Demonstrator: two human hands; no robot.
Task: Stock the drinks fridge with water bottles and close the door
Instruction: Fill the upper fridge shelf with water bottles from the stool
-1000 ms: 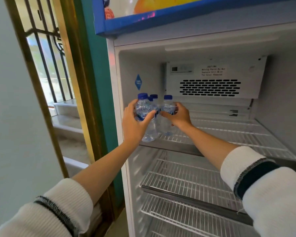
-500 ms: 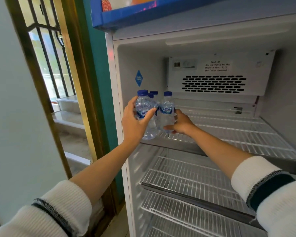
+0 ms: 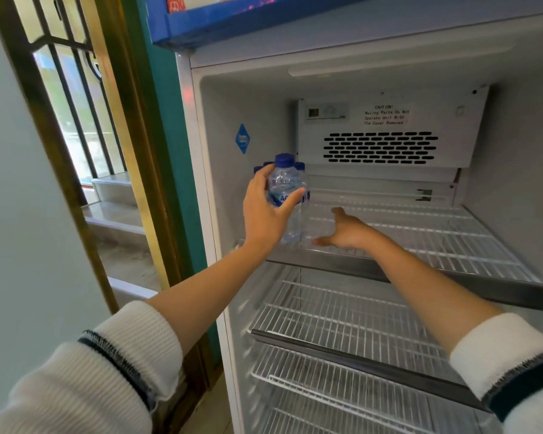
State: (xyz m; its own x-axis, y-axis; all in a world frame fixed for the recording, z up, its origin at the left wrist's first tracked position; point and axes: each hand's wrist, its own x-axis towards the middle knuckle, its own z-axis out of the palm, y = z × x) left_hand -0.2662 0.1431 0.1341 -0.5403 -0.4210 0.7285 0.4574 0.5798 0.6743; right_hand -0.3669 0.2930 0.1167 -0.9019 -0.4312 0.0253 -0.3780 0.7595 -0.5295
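White wire shelves pretty much everywhere, so the fridge (image 3: 514, 126) is barely stocked yet. Only a small bunch of water bottles (image 3: 300, 170) sits at the front left corner of the top shelf (image 3: 420, 245). Left hand (image 3: 265, 214) is wrapped around the front bottle (image 3: 284, 195), which looks to be standing at the shelf edge. Right hand (image 3: 345, 230) is flat with fingers loose, holding nothing, just beside the bottles. Lower shelves (image 3: 342, 311) show no bottles at all. I'd say it's early days: lots more to load, and the door, which isn't in view, isn't shut yet.
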